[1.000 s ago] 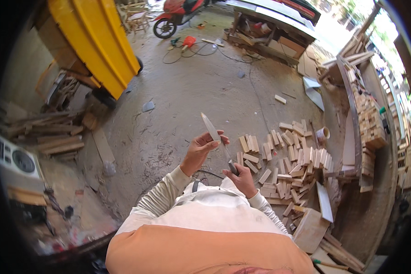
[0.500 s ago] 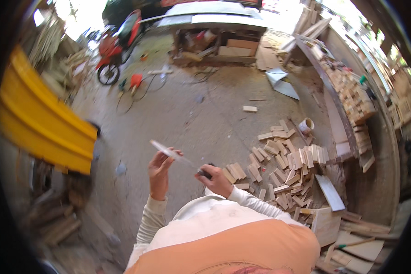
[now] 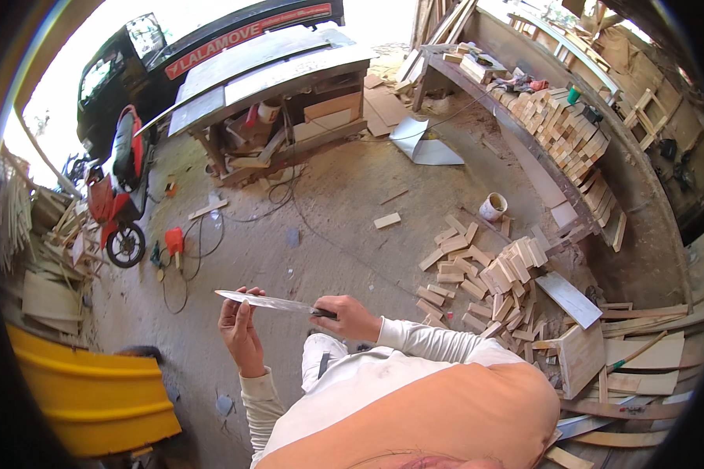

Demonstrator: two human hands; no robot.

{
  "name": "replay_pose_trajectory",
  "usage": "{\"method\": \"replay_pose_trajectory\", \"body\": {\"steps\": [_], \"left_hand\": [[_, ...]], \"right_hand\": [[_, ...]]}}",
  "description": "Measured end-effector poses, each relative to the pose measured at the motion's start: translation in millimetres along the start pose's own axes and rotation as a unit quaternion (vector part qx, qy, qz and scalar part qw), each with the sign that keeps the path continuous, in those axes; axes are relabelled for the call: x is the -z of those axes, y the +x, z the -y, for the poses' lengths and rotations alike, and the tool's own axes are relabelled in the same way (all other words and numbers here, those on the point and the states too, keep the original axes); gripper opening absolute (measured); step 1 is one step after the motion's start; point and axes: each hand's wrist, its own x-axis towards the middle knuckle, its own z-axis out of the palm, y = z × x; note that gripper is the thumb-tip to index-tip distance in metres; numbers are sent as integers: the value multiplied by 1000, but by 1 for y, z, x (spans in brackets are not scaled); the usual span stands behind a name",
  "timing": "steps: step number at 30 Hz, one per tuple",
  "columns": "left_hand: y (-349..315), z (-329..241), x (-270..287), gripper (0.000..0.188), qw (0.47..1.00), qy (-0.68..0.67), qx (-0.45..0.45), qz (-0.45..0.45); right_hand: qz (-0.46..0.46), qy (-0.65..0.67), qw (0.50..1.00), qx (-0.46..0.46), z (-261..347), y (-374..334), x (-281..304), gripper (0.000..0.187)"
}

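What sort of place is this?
Probably a woodworking shop: small wooden blocks lie heaped on the floor, more wood pieces are stacked at the right, and loose boards lie nearby.

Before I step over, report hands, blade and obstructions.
Left hand pinching dark-handled blade near tip. Right hand gripping handle. Wooden blocks littering floor, right.

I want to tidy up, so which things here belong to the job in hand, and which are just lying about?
In hand:
- blade, in the left hand
- dark handle, in the right hand

Seemingly just lying about:
- wood blocks
- tub
- white sheet
- board
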Motion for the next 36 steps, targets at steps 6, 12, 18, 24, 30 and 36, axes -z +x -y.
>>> {"method": "replay_pose_trajectory", "body": {"steps": [6,12,18,24,30,36], "left_hand": [[164,62,-23,29,997,-12,36,69],[326,200,1,28,921,274,148,234],[396,309,-53,41,721,481,119,485],[449,368,-204,55,725,347,262,534],[504,438,-389,49,775,114,358,508],[599,465,-527,23,866,58,383,316]], "right_hand": [[-96,1,991,-94,-67,90,42,24],[-342,13,927,-153,-103,170,110,25],[-583,226,748,-223,-163,186,200,28],[-588,-109,717,-358,-293,176,283,22],[-445,-137,818,-338,-399,262,406,28],[-330,-162,895,-252,-407,360,537,49]]}}
